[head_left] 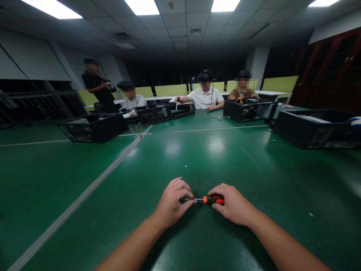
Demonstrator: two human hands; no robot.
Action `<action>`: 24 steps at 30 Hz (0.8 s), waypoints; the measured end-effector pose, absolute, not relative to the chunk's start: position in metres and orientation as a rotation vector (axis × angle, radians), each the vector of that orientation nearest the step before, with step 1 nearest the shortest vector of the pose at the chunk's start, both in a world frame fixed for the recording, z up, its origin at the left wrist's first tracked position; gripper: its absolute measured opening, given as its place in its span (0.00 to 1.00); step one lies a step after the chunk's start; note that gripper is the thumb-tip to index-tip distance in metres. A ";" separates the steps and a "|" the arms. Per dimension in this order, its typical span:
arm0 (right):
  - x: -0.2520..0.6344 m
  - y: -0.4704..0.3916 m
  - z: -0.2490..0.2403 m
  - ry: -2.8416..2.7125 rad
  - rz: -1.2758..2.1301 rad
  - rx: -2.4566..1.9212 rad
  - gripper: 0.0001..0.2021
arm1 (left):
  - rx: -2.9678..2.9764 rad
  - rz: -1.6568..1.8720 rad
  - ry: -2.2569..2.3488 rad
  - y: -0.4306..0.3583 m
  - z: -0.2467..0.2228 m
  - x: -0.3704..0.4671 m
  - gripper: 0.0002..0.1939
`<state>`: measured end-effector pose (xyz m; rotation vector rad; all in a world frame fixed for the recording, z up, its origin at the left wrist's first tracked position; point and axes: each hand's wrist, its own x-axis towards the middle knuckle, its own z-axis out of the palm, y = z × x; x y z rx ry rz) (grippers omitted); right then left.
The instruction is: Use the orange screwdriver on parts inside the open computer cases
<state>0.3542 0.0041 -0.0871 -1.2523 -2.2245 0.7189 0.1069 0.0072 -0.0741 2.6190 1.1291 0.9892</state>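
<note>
A screwdriver [206,200] with an orange and black handle lies crosswise between my two hands, low over the green tabletop [220,165]. My left hand [176,199] pinches its thin metal shaft between thumb and fingers, close to the tip end. Around the handle, on the right, the fingers of my right hand [229,203] are closed. The shaft points left. Part of the handle is hidden by my right fingers, and the tip is partly covered by my left hand.
Open black computer cases stand along the far side: one at left [93,128], one at centre left [153,114], one at centre right [248,109], one at right [316,128]. Several people are beyond them. A grey strip [104,177] crosses the table.
</note>
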 end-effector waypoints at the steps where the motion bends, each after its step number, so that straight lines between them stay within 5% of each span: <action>1: 0.354 0.004 -0.087 -2.226 0.719 -1.256 0.15 | 2.627 0.986 1.143 0.007 -0.074 0.107 0.05; 6: 0.355 0.003 -0.086 -2.225 0.713 -1.270 0.15 | 2.674 0.963 1.183 0.010 -0.077 0.106 0.15; 11: 0.355 0.004 -0.087 -2.219 0.709 -1.271 0.15 | 2.664 0.990 1.159 0.009 -0.075 0.105 0.05; 24: 0.355 0.004 -0.087 -2.218 0.705 -1.279 0.16 | 2.676 0.980 1.169 0.007 -0.074 0.108 0.07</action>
